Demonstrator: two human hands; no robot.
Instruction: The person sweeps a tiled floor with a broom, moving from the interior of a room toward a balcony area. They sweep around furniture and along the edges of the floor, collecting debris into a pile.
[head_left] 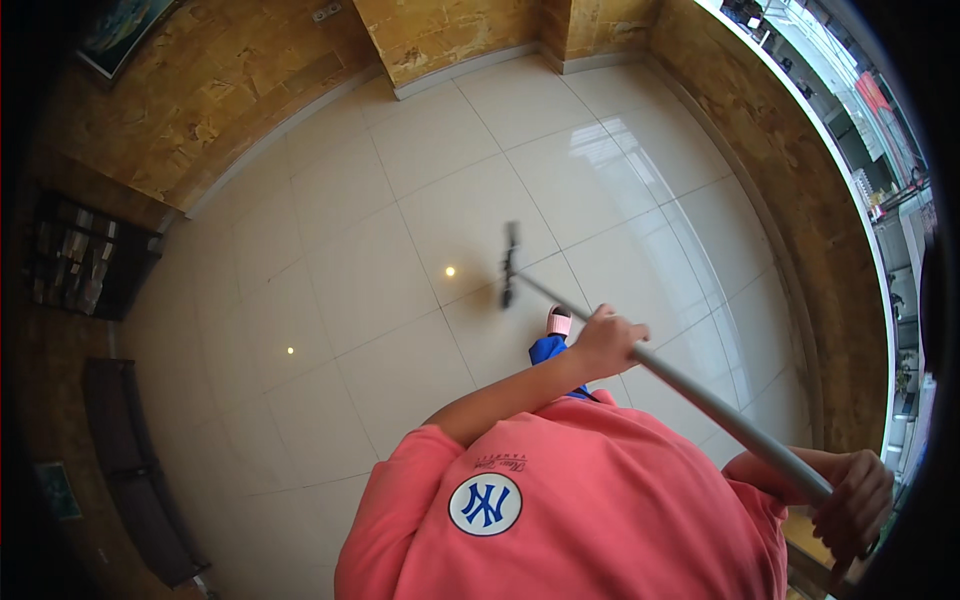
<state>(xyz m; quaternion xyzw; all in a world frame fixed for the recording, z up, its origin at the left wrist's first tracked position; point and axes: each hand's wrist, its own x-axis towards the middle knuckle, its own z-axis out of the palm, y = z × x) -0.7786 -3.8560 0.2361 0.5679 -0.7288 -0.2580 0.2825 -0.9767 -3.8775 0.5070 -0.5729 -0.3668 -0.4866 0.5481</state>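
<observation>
- L hand (608, 343) was wrapped round pole (730, 421) partway along; R hand (853, 500) gripped it farther back, approx. L hand's 4 o'clock.
- Pole's dark head (509, 265), blurred, was at L hand's 10 o'clock, over tiled floor (340, 300); contact unclear.
- Prob. mid-use; floor done vs. left: couldn't tell.

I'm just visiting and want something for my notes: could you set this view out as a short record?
Left grip: left hand around a grey pole, partway along
Right grip: right hand toward the pole's nearer end, fingers curled
Floor: pale, glossy tiles
Pole's far end: dark tool head, blurred; floor contact unclear
Surroundings: brown-gold patterned wall; dark seat and rack at left
Clothing: pink-red top, blue legwear, pink footwear
</observation>
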